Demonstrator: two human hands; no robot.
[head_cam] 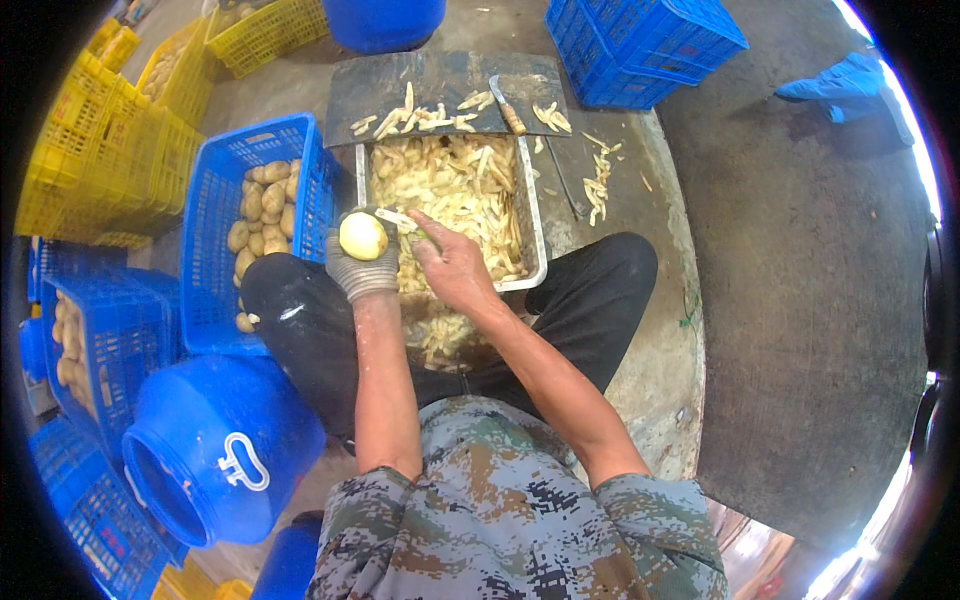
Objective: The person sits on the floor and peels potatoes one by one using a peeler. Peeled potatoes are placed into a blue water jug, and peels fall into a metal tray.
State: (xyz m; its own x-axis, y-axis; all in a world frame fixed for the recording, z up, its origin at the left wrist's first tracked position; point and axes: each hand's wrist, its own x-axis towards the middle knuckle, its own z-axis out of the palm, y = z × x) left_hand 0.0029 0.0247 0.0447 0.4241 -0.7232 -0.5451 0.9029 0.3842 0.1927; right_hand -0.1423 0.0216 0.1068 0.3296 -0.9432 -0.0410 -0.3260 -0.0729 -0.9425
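Note:
In a grey knitted glove, my left hand holds a peeled, pale yellow potato with a small dark spot on its side. My bare right hand grips a peeler, whose pale head lies just right of the potato; a bit of green shows by the thumb. Most of its handle is hidden in my fingers. Both hands are over the near left part of a white-rimmed tub filled with potato peelings. More peelings lie between my legs.
A dark board across the tub's far end carries scraps and a wooden-handled knife. Left stands a blue crate of unpeeled potatoes, near a tilted blue barrel. Yellow crates and stacked blue crates stand farther off.

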